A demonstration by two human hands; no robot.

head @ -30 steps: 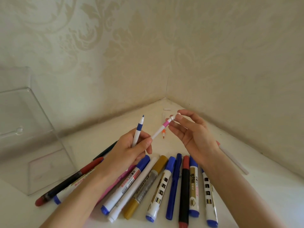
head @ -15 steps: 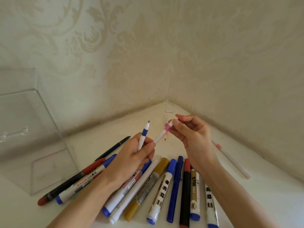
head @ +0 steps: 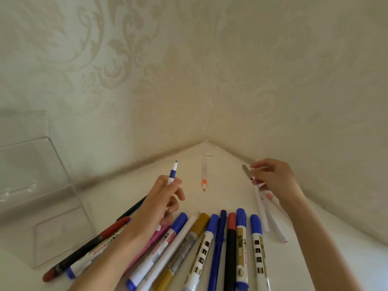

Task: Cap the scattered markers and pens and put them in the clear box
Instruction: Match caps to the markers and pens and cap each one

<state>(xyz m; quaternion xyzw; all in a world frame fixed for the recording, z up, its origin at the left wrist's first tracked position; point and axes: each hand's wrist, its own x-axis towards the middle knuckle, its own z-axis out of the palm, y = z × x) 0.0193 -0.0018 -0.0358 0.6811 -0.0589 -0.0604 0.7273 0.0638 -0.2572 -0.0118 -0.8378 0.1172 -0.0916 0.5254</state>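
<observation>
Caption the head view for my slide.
Left hand holds a blue pen, right hand a pink pen; markers lie beside the clear box.

Home room corner: damask-patterned wallpaper, plain white tabletop.

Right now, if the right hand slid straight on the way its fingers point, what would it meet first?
Probably the small grey pen-like piece just beyond the fingertips of the right hand; whether they already touch is unclear. Further along lies the orange-tipped pen.
</observation>
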